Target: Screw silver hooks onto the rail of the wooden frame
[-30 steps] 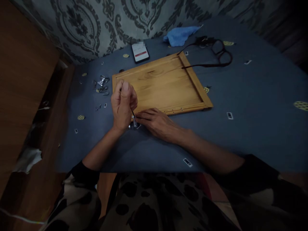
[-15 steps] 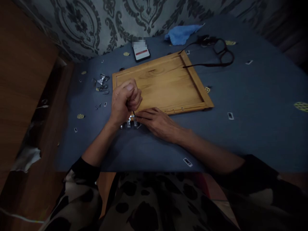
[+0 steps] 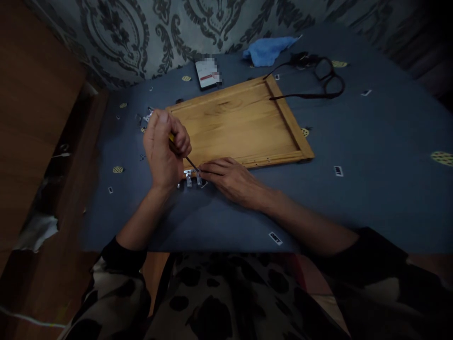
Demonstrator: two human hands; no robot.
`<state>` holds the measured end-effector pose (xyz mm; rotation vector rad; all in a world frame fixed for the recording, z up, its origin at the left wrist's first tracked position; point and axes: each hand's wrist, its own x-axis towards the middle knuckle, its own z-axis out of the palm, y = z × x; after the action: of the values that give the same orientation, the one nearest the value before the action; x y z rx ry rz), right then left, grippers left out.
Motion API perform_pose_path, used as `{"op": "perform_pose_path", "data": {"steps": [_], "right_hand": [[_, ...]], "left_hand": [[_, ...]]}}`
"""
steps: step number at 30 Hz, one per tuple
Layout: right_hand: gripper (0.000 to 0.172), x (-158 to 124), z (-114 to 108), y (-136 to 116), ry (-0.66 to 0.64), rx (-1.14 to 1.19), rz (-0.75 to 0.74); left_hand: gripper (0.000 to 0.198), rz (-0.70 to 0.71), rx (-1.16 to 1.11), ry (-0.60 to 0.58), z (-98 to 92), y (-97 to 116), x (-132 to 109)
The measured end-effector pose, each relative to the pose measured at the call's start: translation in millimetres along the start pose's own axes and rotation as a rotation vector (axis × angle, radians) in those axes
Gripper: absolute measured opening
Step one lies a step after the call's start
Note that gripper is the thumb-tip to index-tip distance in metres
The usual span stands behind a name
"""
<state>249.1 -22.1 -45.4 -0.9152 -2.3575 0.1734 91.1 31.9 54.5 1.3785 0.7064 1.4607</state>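
My left hand [image 3: 165,146] is closed around the yellow handle of a screwdriver [image 3: 192,163], whose dark shaft slants down to the right. The shaft's tip meets a shiny metal bracket [image 3: 188,179] at the near edge of a framed wooden panel [image 3: 233,123]. Stretched out, the fingers of my right hand [image 3: 231,182] lie over that same edge, fingertips beside the screwdriver tip. My right thumb is hidden, as is any screw under the tip.
Loose metal parts [image 3: 147,115] lie left of the panel, partly behind my left hand. Eyeglasses [image 3: 331,80] rest with one temple over the panel's right side. Behind are a blue cloth [image 3: 265,51] and a small box [image 3: 207,75]. A patterned wall closes off the back.
My left hand has moved left and tilted over, so the screwdriver leans now and more of its shaft and its yellow handle show. The right hand and the panel stay put.
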Motion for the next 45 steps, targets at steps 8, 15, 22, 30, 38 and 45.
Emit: {"op": "perform_pose_path", "data": {"steps": [8, 15, 22, 30, 38, 45], "right_hand": [[0.042, 0, -1, 0, 0.01, 0.035, -0.009], [0.04, 0, -1, 0, 0.004, 0.021, -0.009], [0.039, 0, 0, -1, -0.009, 0.0, -0.003], [0.039, 2, -3, -2, -0.043, -0.04, -0.006], [0.041, 2, -1, -2, -0.037, -0.022, -0.001], [0.044, 3, -4, -2, -0.076, -0.02, -0.01]], "left_hand": [[0.048, 0.039, -0.021, 0.013, 4.9, -6, -5], [0.046, 0.064, 0.027, -0.067, -6.5, -15, -5], [0.045, 0.108, 0.103, -0.07, -2.6, -15, -8], [0.041, 0.24, 0.137, -0.084, 5.4, -12, -19], [0.041, 0.156, 0.089, -0.15, 7.8, -14, -20], [0.047, 0.087, -0.001, -0.26, 8.2, -16, -19]]}}
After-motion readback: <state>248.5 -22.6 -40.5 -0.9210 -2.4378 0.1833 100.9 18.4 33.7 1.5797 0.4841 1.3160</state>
